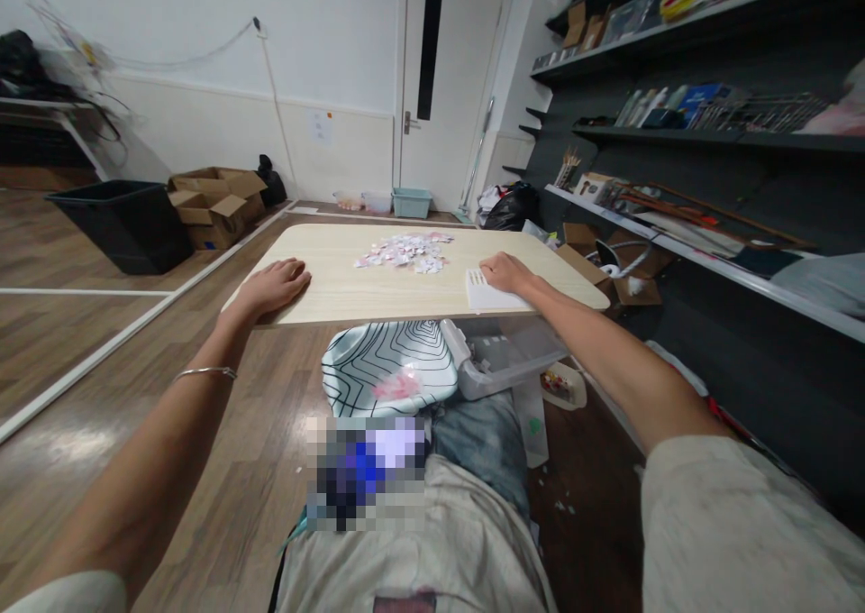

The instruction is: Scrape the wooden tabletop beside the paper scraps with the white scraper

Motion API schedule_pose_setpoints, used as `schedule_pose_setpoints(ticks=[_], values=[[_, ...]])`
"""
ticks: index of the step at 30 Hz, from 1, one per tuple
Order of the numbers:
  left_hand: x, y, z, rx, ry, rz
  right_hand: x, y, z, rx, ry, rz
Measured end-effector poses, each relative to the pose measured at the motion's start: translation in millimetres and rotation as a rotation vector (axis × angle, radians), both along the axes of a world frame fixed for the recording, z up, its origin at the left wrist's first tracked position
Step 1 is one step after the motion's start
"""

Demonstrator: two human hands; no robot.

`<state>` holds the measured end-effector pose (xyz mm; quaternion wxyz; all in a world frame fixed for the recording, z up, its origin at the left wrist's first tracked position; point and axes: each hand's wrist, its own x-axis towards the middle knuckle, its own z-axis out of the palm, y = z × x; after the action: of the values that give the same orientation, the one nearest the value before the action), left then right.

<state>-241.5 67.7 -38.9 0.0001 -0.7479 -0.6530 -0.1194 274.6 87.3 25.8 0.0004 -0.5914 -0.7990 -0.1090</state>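
Note:
My left hand (276,287) lies flat on the left part of the pale wooden tabletop (358,297), fingers stretched out and holding nothing. On the right side, my right hand (506,272) is closed, its knuckles up, over the far edge of a white card (496,299) with a row of small brownish marks. Whatever its curled fingers might hold is hidden. Between the hands, toward the far edge, spreads a heap of small white and pinkish paper pieces (409,251).
Below the table's near edge are a patterned cushion (385,361) with a pink-tinted packet on it and a clear plastic box (506,361). Dark shelves (682,180) line the right wall. A black bin (125,225) and cardboard boxes (216,212) stand left on the floor.

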Motion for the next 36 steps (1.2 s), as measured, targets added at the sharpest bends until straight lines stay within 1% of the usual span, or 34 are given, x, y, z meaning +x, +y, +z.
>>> schedule_pose_setpoints(ticks=[3,10,17,22,25,27,30,36], values=[[0,-1,0.5,0.012,-0.011,-0.003,10,-2,-2.9,0.016,-0.004,0.014],[1,-1,0.7,0.003,-0.021,0.042,8,-1,-5.0,0.023,0.058,0.044],[-1,1,0.6,0.007,-0.057,0.029,4,-4,-6.4,0.042,0.091,-0.036],[-4,3,0.0,0.003,-0.052,0.020,3,-7,-9.6,0.026,0.104,0.077],[-6,3,0.5,-0.014,-0.028,0.004,5,-6,-12.9,0.018,0.162,0.140],[-7,3,1.1,-0.028,-0.008,-0.016,6,-4,-15.4,0.026,0.212,0.157],[-7,2,2.0,-0.030,0.002,-0.038,6,0,-18.7,0.059,0.289,0.137],[-4,1,5.1,-0.039,0.008,0.008,7,9,-24.2,0.133,0.346,0.034]])
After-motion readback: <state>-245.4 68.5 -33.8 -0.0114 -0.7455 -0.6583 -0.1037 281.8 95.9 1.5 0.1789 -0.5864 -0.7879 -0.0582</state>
